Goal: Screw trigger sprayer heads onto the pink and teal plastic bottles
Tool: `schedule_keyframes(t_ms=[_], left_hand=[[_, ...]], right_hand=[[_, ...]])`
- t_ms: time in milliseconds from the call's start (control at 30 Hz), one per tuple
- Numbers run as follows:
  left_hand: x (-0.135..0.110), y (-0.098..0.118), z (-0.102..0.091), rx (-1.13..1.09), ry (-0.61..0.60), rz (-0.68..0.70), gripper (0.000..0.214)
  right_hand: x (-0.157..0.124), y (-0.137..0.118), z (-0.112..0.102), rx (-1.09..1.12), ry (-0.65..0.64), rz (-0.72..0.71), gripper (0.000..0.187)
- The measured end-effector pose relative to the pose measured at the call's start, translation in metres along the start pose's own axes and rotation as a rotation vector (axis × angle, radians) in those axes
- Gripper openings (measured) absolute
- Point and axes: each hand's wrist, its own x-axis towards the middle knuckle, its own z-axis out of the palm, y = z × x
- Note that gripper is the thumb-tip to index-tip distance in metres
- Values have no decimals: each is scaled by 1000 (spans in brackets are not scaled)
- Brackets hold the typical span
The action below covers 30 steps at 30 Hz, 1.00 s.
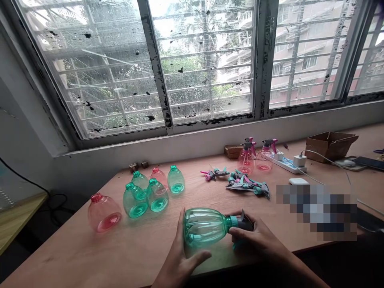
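A green clear spray bottle (pixel 205 226) lies on its side in the air just over the near part of the table. My right hand (pixel 255 232) is closed around its grey and teal trigger spray head (pixel 242 222), which sits at the bottle's neck. At the bottle's base, my left hand (pixel 186 254) has its fingers stretched along the end and its thumb spread away from the side; the fingers touch or nearly touch the plastic. The other left fingers are partly hidden behind the bottle.
Several green bottles (pixel 157 198) without heads stand at the left, with a red bottle (pixel 104 214) beside them. Loose spray heads (pixel 247 185) lie in a pile beyond my hands. Red bottles with heads (pixel 264 158), a power strip (pixel 286 163) and a cardboard box (pixel 330 147) stand farther back.
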Motion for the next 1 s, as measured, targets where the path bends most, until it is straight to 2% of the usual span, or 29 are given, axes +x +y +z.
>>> schedule_keyframes(t_ms=[200,433,533,767,1000], left_hand=[[0,0,-2,-38,-39,5,89],[-2,4,0,-37,38,-12,80],[-3,8,0,-42,31,-18,77],[-2,3,-1,-75,-25,-4,91],[-1,-10,-1,-90,-45,23,96]], right_hand=[[1,2,0,3,-18,-18,43],[0,5,-1,-4,-29,-37,45],[0,4,-1,-39,-16,-31,45],[1,1,3,11,111,-42,48],[3,6,2,63,107,-46,52]])
